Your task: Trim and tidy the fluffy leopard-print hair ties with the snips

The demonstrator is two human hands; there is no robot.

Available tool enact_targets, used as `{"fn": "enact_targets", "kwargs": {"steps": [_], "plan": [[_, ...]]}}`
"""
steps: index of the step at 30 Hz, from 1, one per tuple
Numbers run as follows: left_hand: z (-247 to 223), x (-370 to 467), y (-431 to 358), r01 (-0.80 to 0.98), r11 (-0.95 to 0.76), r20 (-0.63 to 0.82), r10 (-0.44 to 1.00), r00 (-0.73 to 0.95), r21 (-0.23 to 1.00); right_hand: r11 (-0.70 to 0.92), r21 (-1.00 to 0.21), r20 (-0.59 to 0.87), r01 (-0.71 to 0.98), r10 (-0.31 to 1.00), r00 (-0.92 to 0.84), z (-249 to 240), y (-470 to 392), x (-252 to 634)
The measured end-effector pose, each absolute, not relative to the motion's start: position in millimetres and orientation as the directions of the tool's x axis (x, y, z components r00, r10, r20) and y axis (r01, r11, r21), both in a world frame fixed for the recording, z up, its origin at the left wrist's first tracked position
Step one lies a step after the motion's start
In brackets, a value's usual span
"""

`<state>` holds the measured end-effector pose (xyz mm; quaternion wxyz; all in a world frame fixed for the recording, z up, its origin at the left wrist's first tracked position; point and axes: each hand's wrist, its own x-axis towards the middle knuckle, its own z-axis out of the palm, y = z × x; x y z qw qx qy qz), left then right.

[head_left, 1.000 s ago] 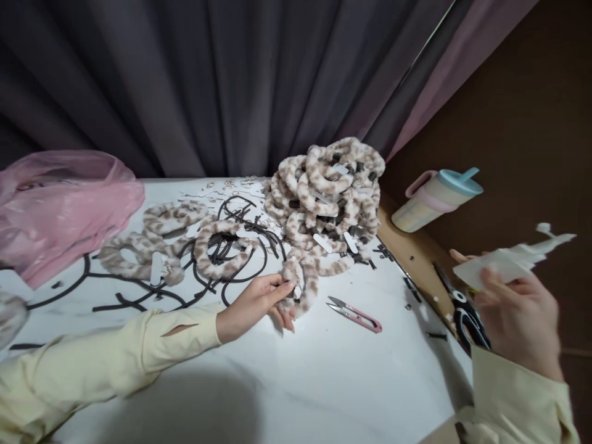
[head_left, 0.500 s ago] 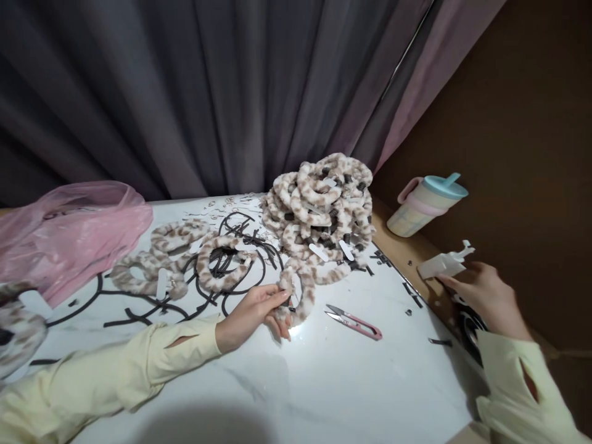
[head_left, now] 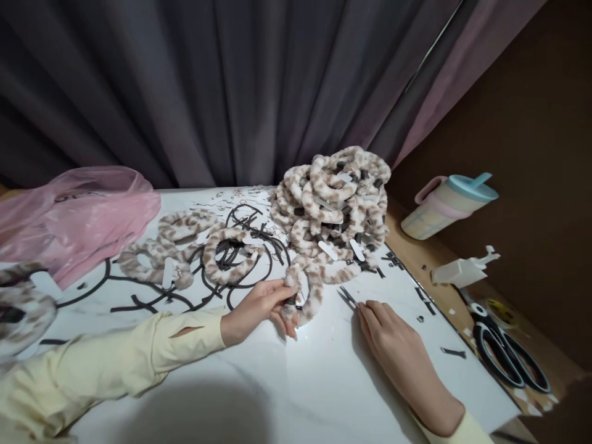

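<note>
My left hand pinches a fluffy white-and-brown spotted ring at a dark part near its end. The ring is raised at the near side of a large heap of similar fluffy rings. To its right, my right hand is closed on a pair of thread snips. Only the dark blades show, pointing toward the heap; the handle is hidden under the fingers. More fluffy rings lie left of my left hand, among black cords. Several carry white paper tags.
A pink plastic bag lies at the left. Along the right ledge are a tumbler with a blue lid, a white squeeze bottle, black-handled scissors and a yellow tape roll. Short black scraps lie by the table's right edge.
My right hand has let go of the white bottle on the ledge and moved left to the thread snips. My left hand still holds the ring. The view has shifted slightly.
</note>
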<state>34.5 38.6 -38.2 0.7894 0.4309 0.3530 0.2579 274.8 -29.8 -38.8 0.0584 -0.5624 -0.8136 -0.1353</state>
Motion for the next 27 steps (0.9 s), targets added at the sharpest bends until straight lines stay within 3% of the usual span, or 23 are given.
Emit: {"fn": "enact_targets", "kwargs": {"steps": [2, 7, 12, 18, 27], "plan": [[-39.2, 34.8, 39.1, -0.104, 0.499, -0.336, 0.709, 0.621, 0.861, 0.309, 0.054, 0.279, 0.949, 0.908, -0.312, -36.9, -24.2, 281.9], [-40.6, 34.9, 38.3, -0.120, 0.509, -0.343, 0.717, 0.607, 0.852, 0.242, -0.446, 0.233, 0.862, 0.961, -0.149, -4.4, 0.2, 284.2], [-41.5, 34.9, 38.7, -0.133, 0.504, -0.336, 0.726, 0.600, 0.853, 0.231, -0.674, 0.128, 0.702, 0.972, -0.198, 26.2, 10.9, 252.0], [-42.8, 35.6, 40.5, -0.111, 0.491, -0.332, 0.722, 0.606, 0.864, 0.230, -0.662, 0.090, 0.713, 0.969, -0.230, 13.6, 3.9, 224.3], [-40.4, 35.6, 39.7, -0.133, 0.509, -0.350, 0.736, 0.579, 0.850, 0.523, -0.479, 0.424, 0.705, 0.841, -0.335, -8.0, -7.7, 219.5]]}}
